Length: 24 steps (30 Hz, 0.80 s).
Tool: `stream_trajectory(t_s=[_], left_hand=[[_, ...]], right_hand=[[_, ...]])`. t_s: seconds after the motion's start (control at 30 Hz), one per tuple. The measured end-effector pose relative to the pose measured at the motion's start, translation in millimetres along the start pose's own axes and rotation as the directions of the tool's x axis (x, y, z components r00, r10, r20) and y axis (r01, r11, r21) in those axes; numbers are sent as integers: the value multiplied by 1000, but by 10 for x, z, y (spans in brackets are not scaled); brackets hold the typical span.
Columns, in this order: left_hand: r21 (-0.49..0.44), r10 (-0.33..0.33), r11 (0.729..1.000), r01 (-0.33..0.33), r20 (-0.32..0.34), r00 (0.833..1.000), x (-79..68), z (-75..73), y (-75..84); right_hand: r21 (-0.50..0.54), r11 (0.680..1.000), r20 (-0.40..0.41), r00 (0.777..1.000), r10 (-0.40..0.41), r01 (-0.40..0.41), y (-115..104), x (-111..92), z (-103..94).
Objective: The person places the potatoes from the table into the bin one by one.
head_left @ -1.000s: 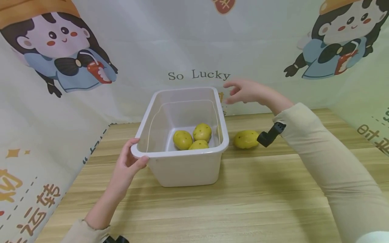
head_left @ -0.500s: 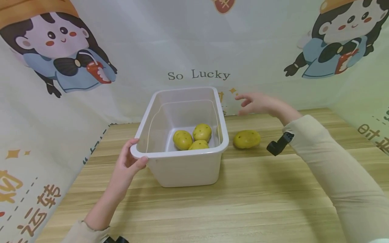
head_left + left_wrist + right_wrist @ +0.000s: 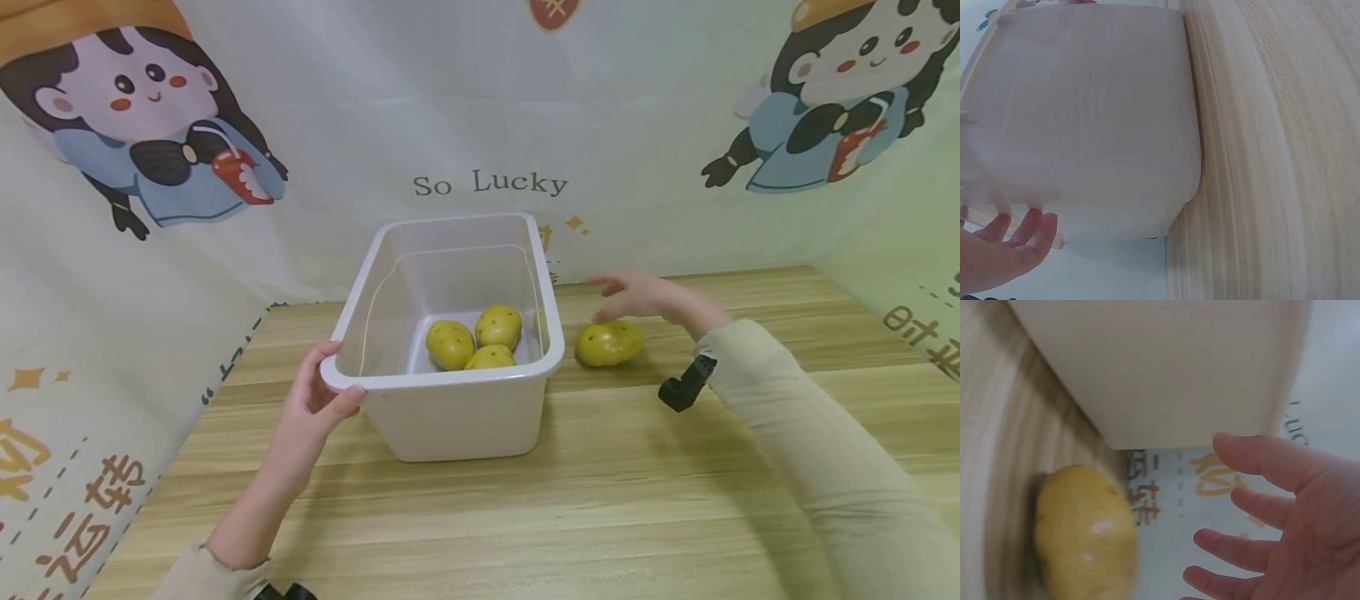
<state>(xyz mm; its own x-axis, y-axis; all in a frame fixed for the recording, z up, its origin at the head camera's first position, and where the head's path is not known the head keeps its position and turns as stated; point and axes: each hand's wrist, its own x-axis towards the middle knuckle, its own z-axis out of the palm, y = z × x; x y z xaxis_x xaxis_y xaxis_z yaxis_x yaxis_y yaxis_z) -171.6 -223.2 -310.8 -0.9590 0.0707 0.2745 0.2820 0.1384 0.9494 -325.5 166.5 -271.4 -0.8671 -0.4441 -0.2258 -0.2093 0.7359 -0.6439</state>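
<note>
A white plastic bin (image 3: 465,417) stands on the wooden table with three yellow potatoes (image 3: 451,345) inside, the front one partly hidden by the rim. My left hand (image 3: 311,404) grips the bin's near left corner, thumb on the front and fingers around the side; the left wrist view shows those fingers (image 3: 1041,234) at the bin's edge. To the right of the bin a single potato (image 3: 609,344) lies on the table. Just above and behind it hovers my right hand (image 3: 633,297), fingers spread and holding nothing. In the right wrist view the potato (image 3: 1087,534) sits beside the bin wall.
A printed cloth (image 3: 637,125) with cartoon figures and lettering hangs behind the table (image 3: 600,500) and along both sides. The bin's back end is close to the rear cloth.
My right hand has moved away from the bin's right rim and lowered toward the loose potato. The left hand and the bin have stayed in place.
</note>
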Motion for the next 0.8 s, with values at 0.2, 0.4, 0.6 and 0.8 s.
stream_trajectory(t_s=[0.2,0.4,0.6,0.8], left_hand=[[6,-3,1000,3,-4,1000,0,2,1],[-5,-7,1000,7,-11,1000,-21,2,7],[-5,-10,1000,10,-14,1000,-13,4,-1],[3,-13,1000,13,-9,1000,-7,1,3]], right_hand=[[12,1000,34,999,25,-26,158,59,140],[-3,1000,27,1000,13,-13,264,100,246],[-17,1000,-9,1000,5,-5,360,129,322],[10,1000,-5,1000,-16,16,395,120,373]])
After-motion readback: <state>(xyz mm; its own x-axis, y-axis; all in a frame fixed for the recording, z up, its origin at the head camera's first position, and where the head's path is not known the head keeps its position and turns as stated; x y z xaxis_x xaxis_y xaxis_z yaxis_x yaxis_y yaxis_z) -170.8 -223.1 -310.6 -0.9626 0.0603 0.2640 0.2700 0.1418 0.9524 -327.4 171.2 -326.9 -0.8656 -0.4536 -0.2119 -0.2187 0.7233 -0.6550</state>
